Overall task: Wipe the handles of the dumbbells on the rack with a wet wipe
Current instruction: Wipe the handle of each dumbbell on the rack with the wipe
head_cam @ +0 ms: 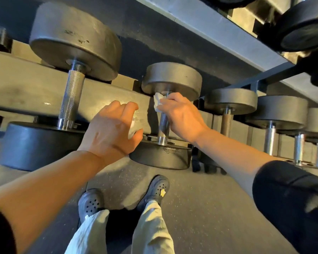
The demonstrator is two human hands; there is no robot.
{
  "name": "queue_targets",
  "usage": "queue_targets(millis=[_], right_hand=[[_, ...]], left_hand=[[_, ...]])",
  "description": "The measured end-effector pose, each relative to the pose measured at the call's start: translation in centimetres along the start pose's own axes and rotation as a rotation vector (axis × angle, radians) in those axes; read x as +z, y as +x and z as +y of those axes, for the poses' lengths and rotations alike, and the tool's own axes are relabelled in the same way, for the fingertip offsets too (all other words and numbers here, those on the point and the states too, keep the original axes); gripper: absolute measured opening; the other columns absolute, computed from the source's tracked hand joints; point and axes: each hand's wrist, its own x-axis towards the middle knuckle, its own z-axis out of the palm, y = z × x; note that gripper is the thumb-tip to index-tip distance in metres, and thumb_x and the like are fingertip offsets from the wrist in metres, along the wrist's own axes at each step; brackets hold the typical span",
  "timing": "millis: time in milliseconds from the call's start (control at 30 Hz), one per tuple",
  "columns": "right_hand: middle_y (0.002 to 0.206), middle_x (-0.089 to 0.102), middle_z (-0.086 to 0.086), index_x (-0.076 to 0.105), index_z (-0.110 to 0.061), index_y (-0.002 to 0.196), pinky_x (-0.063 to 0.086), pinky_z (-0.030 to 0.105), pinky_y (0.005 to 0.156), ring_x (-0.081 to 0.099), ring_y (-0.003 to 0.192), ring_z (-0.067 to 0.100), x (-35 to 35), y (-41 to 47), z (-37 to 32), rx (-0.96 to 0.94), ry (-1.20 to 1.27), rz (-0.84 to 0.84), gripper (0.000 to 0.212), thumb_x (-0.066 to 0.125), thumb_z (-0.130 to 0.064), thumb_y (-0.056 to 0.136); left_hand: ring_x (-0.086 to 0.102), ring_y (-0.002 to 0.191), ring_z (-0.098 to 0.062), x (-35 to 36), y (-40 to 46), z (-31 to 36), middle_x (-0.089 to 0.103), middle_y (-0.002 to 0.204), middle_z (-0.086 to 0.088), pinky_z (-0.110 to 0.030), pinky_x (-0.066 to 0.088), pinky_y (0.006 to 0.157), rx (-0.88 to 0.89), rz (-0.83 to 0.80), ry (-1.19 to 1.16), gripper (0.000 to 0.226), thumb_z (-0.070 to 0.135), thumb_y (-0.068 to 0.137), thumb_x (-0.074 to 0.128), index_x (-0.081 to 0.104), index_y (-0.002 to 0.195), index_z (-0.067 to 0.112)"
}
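Head view: crumpled wipe [158, 102] around knurled steel handle [163, 125]

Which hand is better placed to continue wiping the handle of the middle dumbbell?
The right hand. It already holds the wet wipe around the top of that dumbbell's handle. The left hand is beside the handle, not on it, with something white in its fingers.
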Motion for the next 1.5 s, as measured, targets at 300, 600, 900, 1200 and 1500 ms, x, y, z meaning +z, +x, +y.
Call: queue_targets(millis=[300,600,900,1200,1500], right_hand=[[0.094,0.064,0.013,0.072,0.000,0.090,0.054,0.038,0.081,0.057,0.099,0.027,0.0,-2.1,-1.6,-0.082,0.016,-0.061,0.029,0.071,0.013,0.065],[0.098,0.069,0.010,0.072,-0.002,0.100,0.048,0.032,0.085,0.056,0.099,0.029,-0.7,-2.3,-2.0,-0.098,0.167,0.037,0.031,0.064,0.012,0.074],[0.112,0.065,0.010,0.072,-0.007,0.099,0.049,0.041,0.078,0.055,0.113,0.032,0.2,-0.6,-1.0,-0.098,-0.192,-0.019,0.039,0.076,0.003,0.062],[0.102,0.068,0.010,0.073,-0.001,0.094,0.045,0.028,0.092,0.057,0.108,0.029,-0.1,-1.5,-1.4,-0.129,-0.059,-0.070,0.034,0.070,0.014,0.064],[0.117,0.061,0.008,0.073,-0.005,0.098,0.035,0.020,0.105,0.051,0.119,0.018,-0.5,-2.5,-1.0,-0.021,0.232,-0.206,0.030,0.059,0.013,0.079]], left_hand=[[0.058,0.071,-0.031,0.0,-0.3,0.0,0.062,0.081,-0.014,-0.036,0.050,0.059,0.116,-0.002,0.052,0.055,0.040,0.067,0.075,0.061,0.105,0.003],[0.056,0.082,-0.026,0.7,-0.3,-0.4,0.062,0.087,-0.007,-0.036,0.047,0.069,0.107,0.004,0.028,0.059,0.055,0.069,0.069,0.058,0.108,0.011],[0.051,0.102,-0.020,0.8,-0.2,-0.1,0.062,0.107,-0.001,-0.033,0.043,0.083,0.078,-0.005,0.037,0.064,0.063,0.076,0.059,0.050,0.122,0.020],[0.059,0.076,-0.028,0.9,-0.2,-0.2,0.063,0.080,-0.008,-0.034,0.049,0.065,0.130,0.040,0.084,0.058,0.055,0.067,0.067,0.061,0.103,0.009],[0.056,0.077,-0.027,1.1,-0.2,-0.6,0.062,0.083,-0.008,-0.034,0.046,0.065,0.157,0.016,0.078,0.058,0.056,0.072,0.066,0.059,0.105,0.009]])
